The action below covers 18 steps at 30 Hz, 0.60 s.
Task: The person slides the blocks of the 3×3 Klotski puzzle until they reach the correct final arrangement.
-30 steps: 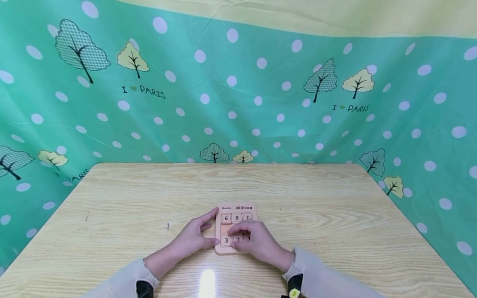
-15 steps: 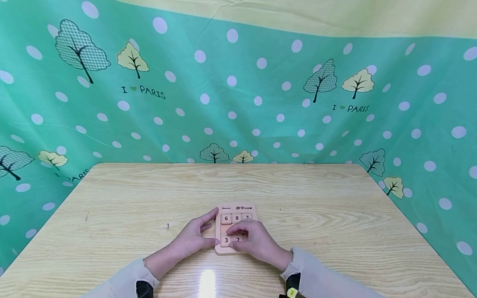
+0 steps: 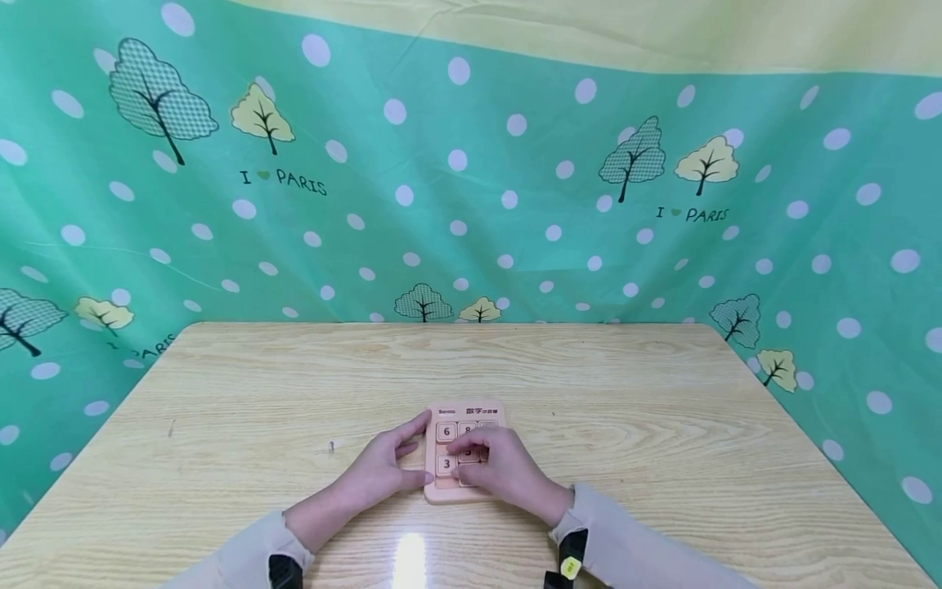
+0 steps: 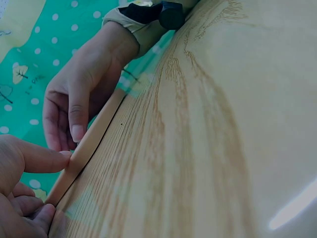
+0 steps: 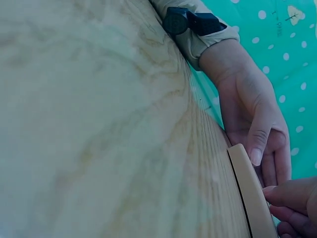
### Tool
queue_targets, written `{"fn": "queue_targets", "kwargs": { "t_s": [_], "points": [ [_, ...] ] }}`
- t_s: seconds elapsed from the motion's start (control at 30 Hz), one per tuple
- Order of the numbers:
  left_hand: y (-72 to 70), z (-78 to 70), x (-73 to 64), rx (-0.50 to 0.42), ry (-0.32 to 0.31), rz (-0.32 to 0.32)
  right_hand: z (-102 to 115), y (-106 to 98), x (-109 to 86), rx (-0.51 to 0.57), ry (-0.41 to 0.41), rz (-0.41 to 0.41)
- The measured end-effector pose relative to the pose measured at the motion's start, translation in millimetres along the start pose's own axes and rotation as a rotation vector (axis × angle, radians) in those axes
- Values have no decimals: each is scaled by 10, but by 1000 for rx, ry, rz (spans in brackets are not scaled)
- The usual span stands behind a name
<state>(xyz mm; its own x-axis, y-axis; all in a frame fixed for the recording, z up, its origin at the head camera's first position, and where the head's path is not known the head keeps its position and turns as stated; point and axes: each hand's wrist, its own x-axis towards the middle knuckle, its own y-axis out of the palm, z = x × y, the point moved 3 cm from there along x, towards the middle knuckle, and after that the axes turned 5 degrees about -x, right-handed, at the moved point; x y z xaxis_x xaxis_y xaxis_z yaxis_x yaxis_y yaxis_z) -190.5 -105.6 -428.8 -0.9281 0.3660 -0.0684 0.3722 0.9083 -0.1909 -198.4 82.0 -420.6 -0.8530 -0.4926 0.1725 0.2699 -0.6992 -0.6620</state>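
A pink sliding number puzzle (image 3: 464, 496) lies flat on the table, its numbered tiles in a recessed square. My left hand (image 3: 379, 466) holds it along the left side, thumb near the lower corner and index finger at the upper one. My right hand (image 3: 511, 470) reaches over from the right, with thumb and bent index finger at the tiles. The 3 tile (image 3: 446, 465) sits in the left column with bare slot above and below it. The 6 tile (image 3: 446, 432) is at top left; my right hand hides tiles on the right. In the left wrist view the puzzle's edge (image 4: 86, 144) shows side-on.
The wood-grain table (image 3: 243, 425) extends around the puzzle on all sides. A green dotted cloth (image 3: 508, 204) hangs behind the table and along both sides. Bands with dark devices (image 3: 285, 571) are on both wrists.
The 3 tile has slid partway up from the bottom of the left column, baring slot beneath it. My right hand has shifted slightly left; the left hand has stayed still.
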Motion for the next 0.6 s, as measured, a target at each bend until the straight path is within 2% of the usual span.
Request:
{"fn": "queue_targets", "kwargs": {
  "t_s": [0.6],
  "points": [
    [3, 6, 0, 11, -4, -16, -34, -24, 115, -6, 15, -21]
  ]
}}
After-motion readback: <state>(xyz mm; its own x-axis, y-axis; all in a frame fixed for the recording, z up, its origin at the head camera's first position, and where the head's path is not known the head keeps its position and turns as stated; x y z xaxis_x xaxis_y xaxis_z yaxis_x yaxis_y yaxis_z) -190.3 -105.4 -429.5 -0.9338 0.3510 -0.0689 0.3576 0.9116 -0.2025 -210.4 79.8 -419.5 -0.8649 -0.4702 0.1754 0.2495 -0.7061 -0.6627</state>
